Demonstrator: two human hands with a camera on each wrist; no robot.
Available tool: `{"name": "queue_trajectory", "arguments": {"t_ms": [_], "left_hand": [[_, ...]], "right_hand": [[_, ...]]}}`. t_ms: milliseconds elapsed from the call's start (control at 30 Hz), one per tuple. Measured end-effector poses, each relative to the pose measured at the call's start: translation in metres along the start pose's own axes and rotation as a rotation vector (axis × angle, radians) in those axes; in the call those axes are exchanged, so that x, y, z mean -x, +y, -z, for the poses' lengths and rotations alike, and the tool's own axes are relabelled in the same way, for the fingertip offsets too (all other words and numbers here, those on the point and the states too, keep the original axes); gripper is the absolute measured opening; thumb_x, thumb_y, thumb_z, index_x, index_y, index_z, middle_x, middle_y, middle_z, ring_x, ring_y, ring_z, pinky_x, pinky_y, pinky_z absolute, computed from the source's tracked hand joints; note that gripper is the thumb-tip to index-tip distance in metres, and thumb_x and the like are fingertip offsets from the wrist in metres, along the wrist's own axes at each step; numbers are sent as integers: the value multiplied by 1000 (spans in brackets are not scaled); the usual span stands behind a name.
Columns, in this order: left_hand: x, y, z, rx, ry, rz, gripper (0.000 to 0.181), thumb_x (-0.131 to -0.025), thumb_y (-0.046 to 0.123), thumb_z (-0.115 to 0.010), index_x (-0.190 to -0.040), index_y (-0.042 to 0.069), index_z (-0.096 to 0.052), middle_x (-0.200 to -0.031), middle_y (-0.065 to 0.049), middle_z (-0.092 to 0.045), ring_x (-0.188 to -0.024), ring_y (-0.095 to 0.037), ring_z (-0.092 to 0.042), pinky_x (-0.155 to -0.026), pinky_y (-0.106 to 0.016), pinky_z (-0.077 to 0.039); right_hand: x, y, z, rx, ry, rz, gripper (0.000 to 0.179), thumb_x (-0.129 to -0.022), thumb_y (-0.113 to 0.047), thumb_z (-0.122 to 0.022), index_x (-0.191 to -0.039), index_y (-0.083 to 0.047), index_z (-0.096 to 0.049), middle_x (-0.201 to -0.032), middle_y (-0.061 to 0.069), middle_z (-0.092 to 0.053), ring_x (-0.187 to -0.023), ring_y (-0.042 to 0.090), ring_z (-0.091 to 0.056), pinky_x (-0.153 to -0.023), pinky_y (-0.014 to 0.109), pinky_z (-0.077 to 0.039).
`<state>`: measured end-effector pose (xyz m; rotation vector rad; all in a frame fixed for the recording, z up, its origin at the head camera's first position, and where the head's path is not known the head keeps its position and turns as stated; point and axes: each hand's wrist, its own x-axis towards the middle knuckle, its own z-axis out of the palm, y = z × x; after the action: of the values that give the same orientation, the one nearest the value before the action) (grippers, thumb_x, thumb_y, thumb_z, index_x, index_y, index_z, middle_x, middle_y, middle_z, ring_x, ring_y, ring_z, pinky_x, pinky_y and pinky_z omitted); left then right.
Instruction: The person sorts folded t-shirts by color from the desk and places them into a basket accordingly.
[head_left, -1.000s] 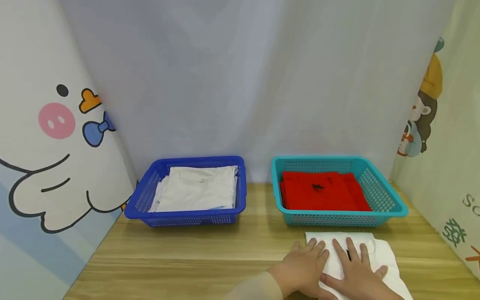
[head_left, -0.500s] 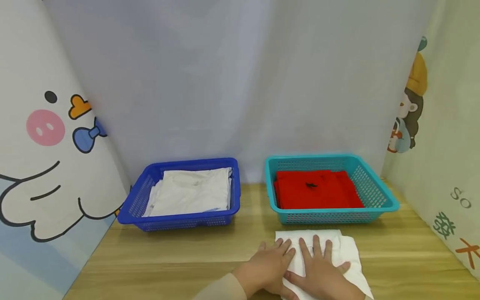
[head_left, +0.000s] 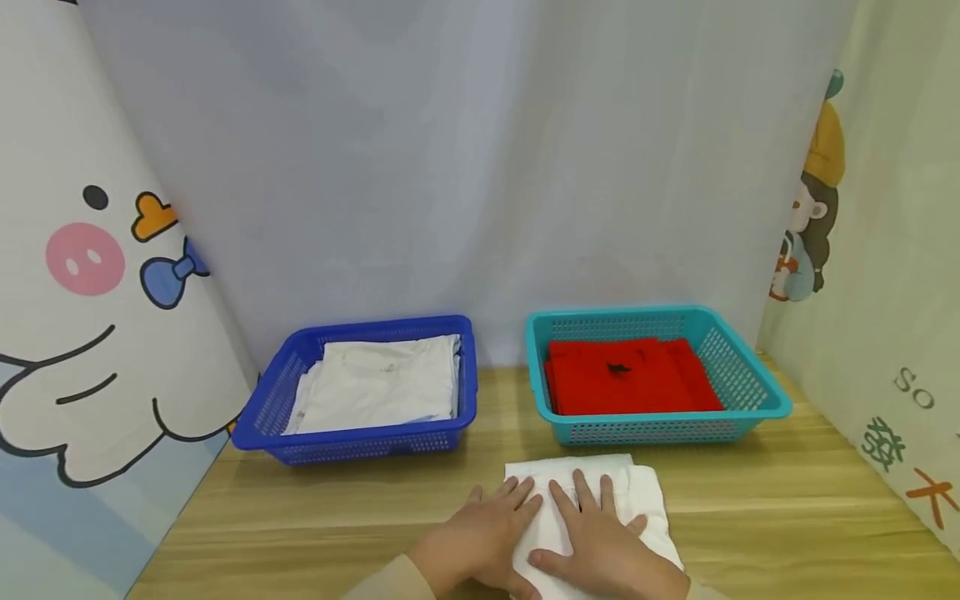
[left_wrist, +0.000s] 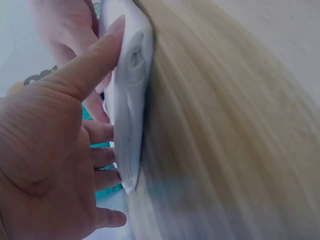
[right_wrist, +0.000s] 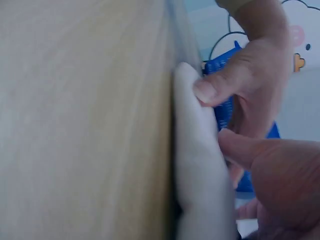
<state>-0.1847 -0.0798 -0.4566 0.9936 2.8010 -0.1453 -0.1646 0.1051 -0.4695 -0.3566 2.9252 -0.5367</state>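
Note:
A folded white shirt [head_left: 651,500] lies on the table in front of the turquoise basket, with a small dark mark partly covered by fingers. My left hand [head_left: 483,537] rests on its left side, fingers extended over the top. Beside it my right hand [head_left: 600,542] lies with spread fingers on the middle of the shirt. In the left wrist view, layered folds show along the edge of the shirt [left_wrist: 132,100], and the left thumb touches its top face. From the right wrist, the shirt [right_wrist: 197,150] looks thick and rounded at its edge, with both thumbs at its upper surface.
A blue basket [head_left: 360,444] with folded white clothes [head_left: 382,383] stands at the back left. The turquoise basket [head_left: 652,430] at the back right holds folded red clothes [head_left: 630,387]. Behind both hangs a pale curtain [head_left: 450,167]; the wooden table [head_left: 300,525] extends to the left.
Both hands and the white shirt under them have slid left across the table relative to the baskets. The head view has also shifted slightly. The hands stay spread on the shirt.

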Motion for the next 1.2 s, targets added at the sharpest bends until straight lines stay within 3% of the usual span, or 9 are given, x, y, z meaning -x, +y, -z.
{"name": "queue_trajectory", "arguments": {"t_ms": [167,300,400,500,800,1000,1200], "left_hand": [[-1,-1,7,-7,33,-35,116,-62,90,-49,-153,20,-28,-159,-1,-20,-145,-25,-18,-106,-60,-30],[-7,-5,11,1,22,-43,117,-61,92,-47,-154,24,-24,-159,1,-19,-145,-25,-17,-108,-58,-28],[-7,-7,10,22,-14,-16,118,-60,91,-51,-154,25,-24,-159,-2,-21,-144,-26,-21,-108,-56,-28],[-5,-8,7,43,-37,14,119,-58,91,-54,-154,26,-25,-158,-5,-23,-143,-28,-23,-108,-55,-30],[12,-30,-6,110,-39,27,124,-54,91,-55,-154,24,-23,-159,-6,-20,-144,-28,-21,-108,-57,-30],[28,-50,-13,180,-40,19,124,-55,89,-56,-155,24,-21,-160,-7,-15,-145,-30,-17,-108,-59,-27],[40,-58,-13,242,-19,18,123,-57,86,-60,-154,20,-23,-160,-10,-15,-144,-33,-17,-107,-61,-27]], "right_hand": [[9,28,28,-118,120,222,80,-80,-58,-68,-141,-10,-48,-150,19,-34,-138,45,-26,-90,81,-22],[7,67,42,-29,205,348,85,-78,-60,-69,-141,-7,-48,-149,21,-36,-136,46,-28,-91,79,-26],[3,92,40,7,129,377,95,-75,-67,-67,-144,-6,-43,-151,21,-33,-137,47,-26,-88,81,-25],[2,101,35,1,33,371,102,-73,-72,-64,-147,-7,-39,-153,21,-29,-138,48,-24,-87,82,-23],[-3,76,23,-18,-55,312,108,-69,-79,-62,-150,-13,-34,-157,17,-21,-142,45,-15,-92,81,-17],[-9,56,11,-23,-61,291,108,-68,-79,-62,-151,-16,-33,-157,14,-21,-143,42,-14,-95,80,-16],[-13,47,5,-51,-57,284,107,-68,-77,-64,-151,-16,-34,-158,14,-20,-143,40,-15,-97,79,-14]]}}
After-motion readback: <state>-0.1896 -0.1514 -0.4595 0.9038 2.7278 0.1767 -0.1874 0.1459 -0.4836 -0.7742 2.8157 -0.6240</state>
